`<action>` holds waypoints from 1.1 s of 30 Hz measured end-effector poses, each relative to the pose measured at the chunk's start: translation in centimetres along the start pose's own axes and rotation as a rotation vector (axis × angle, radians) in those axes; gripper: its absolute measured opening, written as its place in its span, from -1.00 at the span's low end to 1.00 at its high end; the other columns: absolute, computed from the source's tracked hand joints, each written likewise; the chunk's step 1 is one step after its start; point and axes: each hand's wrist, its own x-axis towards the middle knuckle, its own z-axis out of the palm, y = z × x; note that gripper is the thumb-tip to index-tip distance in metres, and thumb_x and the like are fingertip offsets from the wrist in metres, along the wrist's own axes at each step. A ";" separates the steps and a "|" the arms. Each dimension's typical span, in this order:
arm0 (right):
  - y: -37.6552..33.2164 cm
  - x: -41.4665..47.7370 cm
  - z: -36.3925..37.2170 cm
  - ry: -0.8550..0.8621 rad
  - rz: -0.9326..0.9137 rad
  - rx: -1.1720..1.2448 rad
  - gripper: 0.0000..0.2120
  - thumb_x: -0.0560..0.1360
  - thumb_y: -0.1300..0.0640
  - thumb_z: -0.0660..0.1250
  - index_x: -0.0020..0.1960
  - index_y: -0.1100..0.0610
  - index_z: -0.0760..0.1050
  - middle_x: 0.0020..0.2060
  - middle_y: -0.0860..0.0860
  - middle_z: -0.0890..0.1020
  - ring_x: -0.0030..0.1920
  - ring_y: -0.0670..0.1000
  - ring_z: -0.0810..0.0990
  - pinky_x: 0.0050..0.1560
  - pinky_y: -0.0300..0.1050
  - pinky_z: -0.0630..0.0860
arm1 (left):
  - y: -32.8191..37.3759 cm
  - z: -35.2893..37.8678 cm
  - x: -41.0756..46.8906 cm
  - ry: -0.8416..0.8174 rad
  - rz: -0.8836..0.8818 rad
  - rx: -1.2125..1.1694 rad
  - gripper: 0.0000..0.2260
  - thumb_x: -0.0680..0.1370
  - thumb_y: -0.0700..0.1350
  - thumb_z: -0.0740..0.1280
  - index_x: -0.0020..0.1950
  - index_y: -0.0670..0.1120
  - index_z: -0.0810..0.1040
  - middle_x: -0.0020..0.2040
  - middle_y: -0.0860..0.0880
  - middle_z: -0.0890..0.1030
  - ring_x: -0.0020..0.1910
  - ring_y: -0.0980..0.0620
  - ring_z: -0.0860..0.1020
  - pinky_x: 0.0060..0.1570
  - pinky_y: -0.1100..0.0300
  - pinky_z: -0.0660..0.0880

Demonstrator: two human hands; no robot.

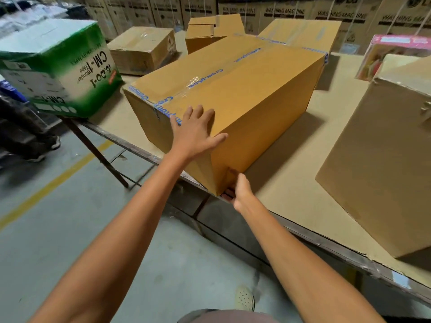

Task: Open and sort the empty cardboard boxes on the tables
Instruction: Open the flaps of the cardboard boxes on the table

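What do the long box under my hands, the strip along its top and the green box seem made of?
The long box: plain brown cardboard, matte, with sharp folded edges. The strip: probably clear plastic packing tape with blue print, since it glares in the light. The green box: likely cardboard with a printed green-and-white skin; blur leaves its sheen unclear.

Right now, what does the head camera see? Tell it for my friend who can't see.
A person's left grip lies flat on a long box while the right grip curls under its near corner at the table edge. A green box and a pink box stand nearby.
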 end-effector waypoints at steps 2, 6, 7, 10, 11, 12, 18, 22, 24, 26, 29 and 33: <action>-0.5 -0.3 0.0 -0.006 0.033 0.020 -0.57 0.51 -0.16 0.32 0.27 0.05 0.51 0.16 0.13 0.63 0.04 0.15 0.62 -0.25 -0.07 0.63 | 0.0 0.1 -0.3 0.046 -0.037 -0.099 -0.31 0.49 0.34 0.25 0.54 0.05 0.29 0.58 -0.06 0.22 0.59 -0.13 0.05 0.40 -0.49 -0.04; -0.6 -0.7 1.2 -0.014 0.070 0.093 -0.40 0.43 -0.27 0.39 0.33 0.06 0.47 0.05 0.09 0.60 -0.02 0.11 0.59 -0.28 -0.10 0.54 | -0.7 -1.2 0.1 0.096 -0.069 -0.243 -0.32 0.47 0.31 0.29 0.52 0.04 0.34 0.57 -0.06 0.25 0.58 -0.11 0.09 0.41 -0.45 0.07; -0.5 -0.9 1.8 -0.002 0.063 0.121 -0.38 0.42 -0.29 0.40 0.33 0.05 0.46 0.02 0.07 0.59 -0.02 0.09 0.58 -0.26 -0.10 0.52 | -1.3 -1.7 0.4 0.101 -0.070 -0.263 -0.30 0.44 0.34 0.26 0.52 0.04 0.35 0.56 -0.07 0.27 0.57 -0.11 0.12 0.41 -0.43 0.10; 0.4 -0.2 3.8 0.044 -0.016 0.194 -0.13 0.18 -0.41 0.49 0.37 -0.01 0.44 0.19 0.07 0.60 0.10 0.12 0.59 -0.05 0.00 0.60 | -3.4 -3.6 1.1 0.125 -0.064 -0.322 -0.26 0.39 0.39 0.20 0.48 0.03 0.42 0.50 -0.07 0.37 0.50 -0.09 0.25 0.38 -0.36 0.22; 0.7 -0.1 4.6 0.059 -0.049 0.213 -0.05 0.09 -0.43 0.50 0.37 -0.03 0.43 0.23 0.07 0.59 0.13 0.13 0.59 0.06 0.09 0.60 | -4.1 -4.3 1.3 0.137 -0.057 -0.335 -0.27 0.39 0.40 0.21 0.46 0.03 0.44 0.47 -0.07 0.40 0.47 -0.09 0.29 0.39 -0.35 0.21; 1.0 -0.1 5.3 0.073 -0.085 0.225 -0.03 0.08 -0.44 0.50 0.37 -0.02 0.42 0.23 0.07 0.59 0.15 0.14 0.58 0.15 0.17 0.57 | -4.7 -4.8 1.5 0.149 -0.050 -0.340 -0.29 0.42 0.40 0.22 0.45 0.02 0.46 0.45 -0.06 0.43 0.45 -0.09 0.32 0.40 -0.33 0.20; 0.8 -3.6 9.7 0.184 -0.282 0.170 -0.47 0.46 -0.22 0.44 0.15 0.09 0.30 0.16 0.05 0.50 0.18 0.09 0.49 0.20 0.07 0.46 | -8.8 -8.9 4.1 0.146 0.082 -0.303 -0.27 0.44 0.49 0.05 0.40 0.06 0.52 0.35 -0.03 0.55 0.33 -0.08 0.47 0.30 -0.25 0.36; -0.3 -6.8 12.3 0.254 -0.484 0.187 -0.51 0.51 -0.10 0.44 0.26 0.11 0.31 0.13 -0.01 0.55 0.08 -0.05 0.54 -0.08 -0.17 0.47 | -11.2 -12.1 4.9 0.209 0.197 -0.425 -0.32 0.47 0.46 0.11 0.36 0.03 0.57 0.23 0.01 0.64 0.17 0.01 0.58 0.18 0.00 0.52; -1.0 -8.1 13.4 0.312 -0.581 0.174 -0.49 0.51 -0.11 0.44 0.32 0.08 0.33 0.13 -0.03 0.58 0.08 -0.04 0.57 -0.04 -0.15 0.47 | -11.9 -13.6 5.2 0.232 0.208 -0.554 -0.34 0.47 0.41 0.14 0.33 0.00 0.59 0.17 0.06 0.64 0.13 0.12 0.56 0.11 0.22 0.48; -2.3 -9.2 14.5 0.378 -0.684 0.130 -0.50 0.53 -0.12 0.41 0.36 0.05 0.38 0.14 -0.04 0.60 0.09 -0.01 0.57 0.03 -0.09 0.46 | -12.2 -14.9 5.7 0.255 0.171 -0.670 -0.40 0.48 0.36 0.18 0.30 -0.01 0.61 0.16 0.06 0.63 0.13 0.12 0.53 0.06 0.27 0.40; -4.9 -10.7 16.0 0.467 -0.836 0.081 -0.47 0.56 -0.13 0.35 0.44 0.04 0.36 0.21 -0.03 0.59 0.16 0.03 0.56 0.19 0.04 0.50 | -12.7 -16.2 6.9 0.258 0.094 -0.798 -0.42 0.46 0.37 0.18 0.17 -0.03 0.66 0.05 -0.02 0.65 0.14 -0.04 0.56 0.00 0.16 0.42; -8.7 -13.1 18.0 0.497 -0.936 0.050 -0.35 0.48 -0.17 0.36 0.47 0.08 0.35 0.31 -0.02 0.54 0.32 0.08 0.50 0.35 0.16 0.45 | -13.6 -17.6 7.5 0.298 0.015 -0.826 -0.46 0.47 0.40 0.11 0.08 0.05 0.65 0.03 -0.03 0.63 0.09 -0.09 0.56 0.14 -0.01 0.46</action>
